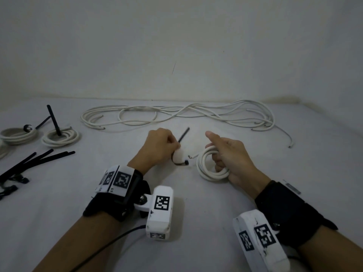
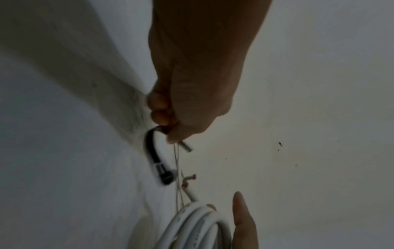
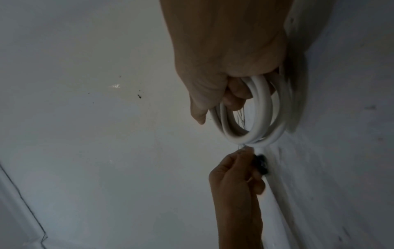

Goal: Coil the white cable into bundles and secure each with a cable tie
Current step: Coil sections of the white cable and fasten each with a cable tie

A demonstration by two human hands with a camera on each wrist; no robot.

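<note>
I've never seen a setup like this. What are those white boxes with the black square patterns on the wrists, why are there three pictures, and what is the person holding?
No robot here: a person works with bare hands. The white boxes strapped to each wrist are cameras; a third is worn on the head. The wide picture is the head view; the other two look along each hand. On the white surface lie loose cable, two tied bundles at the left, and spare black ties. The right hand grips a fresh coil, forefinger pointing out. The left hand pinches a black tie, not yet round the coil.
</note>
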